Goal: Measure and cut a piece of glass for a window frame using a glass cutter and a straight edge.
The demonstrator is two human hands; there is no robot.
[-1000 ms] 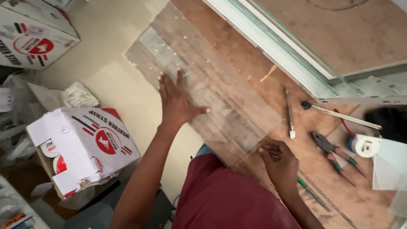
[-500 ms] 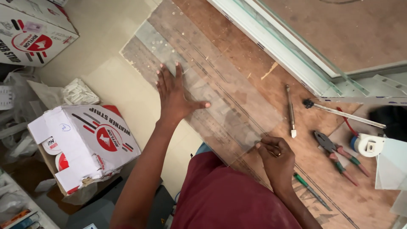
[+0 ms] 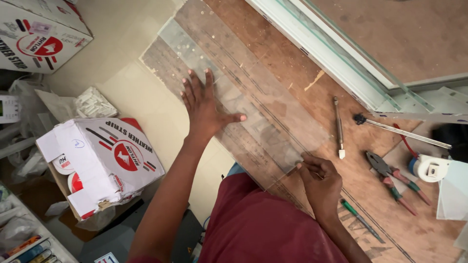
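A long clear glass strip [image 3: 273, 104] lies diagonally on a worn wooden worktop [image 3: 292, 53]. My left hand [image 3: 204, 104] presses flat on the strip, fingers spread, near its middle. At the strip's near end my right hand [image 3: 319, 180] has its fingers curled at the glass edge; whether it holds a small tool is hidden by the fingers.
A glass cutter [image 3: 338, 127], pliers [image 3: 390, 178], a green screwdriver [image 3: 358, 219] and a tape roll [image 3: 429, 168] lie right of my right hand. A white frame profile [image 3: 331, 58] runs along the bench. Cardboard boxes [image 3: 105, 160] stand on the floor at left.
The view has shifted slightly. My right hand has stayed at the near end of the glass, its fingers curling tighter. The left hand keeps pressing on the strip.
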